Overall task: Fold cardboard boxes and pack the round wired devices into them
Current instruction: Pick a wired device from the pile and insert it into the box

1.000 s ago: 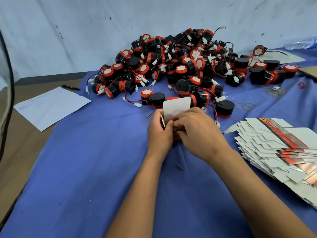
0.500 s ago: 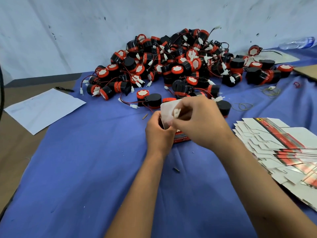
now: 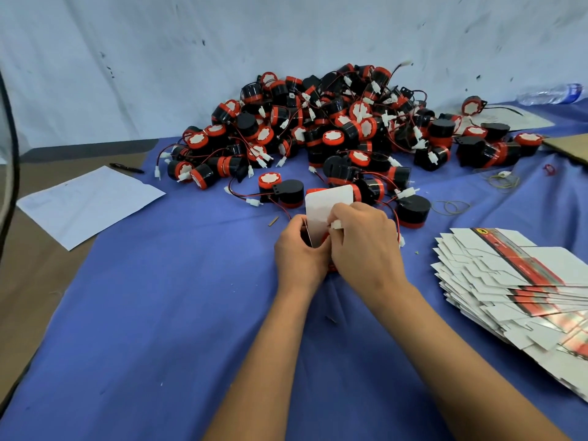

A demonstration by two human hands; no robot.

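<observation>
Landmark: the box [image 3: 327,214] in hand, mid-surface on the blue cloth [image 3: 159,313].

Nearest the camera, both forearms run up to it. Left hand [image 3: 299,249] wraps the box's left side, fingers curled round it. Right hand [image 3: 366,243] sits over the box's right side and top opening; its fingers pinch a small white connector [image 3: 336,225] at the mouth, so that grip is narrow, on the plug. Looks like the wire tail is being tucked in after the device. The device itself is hidden inside or behind the hands; can't confirm it's seated.

Box orientation: long axis roughly upright, opening up, white lid flap [image 3: 329,202] standing open and leaning away from the camera. Red printed base just visible under the hands.

Right of the box: stack of flat unfolded boxes [image 3: 509,281], fanned, tall. Left of the box and well apart: sheet of paper [image 3: 89,202], pen [image 3: 125,168] at its far corner.

Beyond the box: big pile of round wired devices [image 3: 318,132], black and red, leads tangled, running to the wall. Rubber bands [image 3: 451,206] beyond-right of the box.

Progress, my read: early. One box erected, being loaded, flap not yet closed. No finished boxes in view. Nearly the whole pile and the whole flat stack remain.
</observation>
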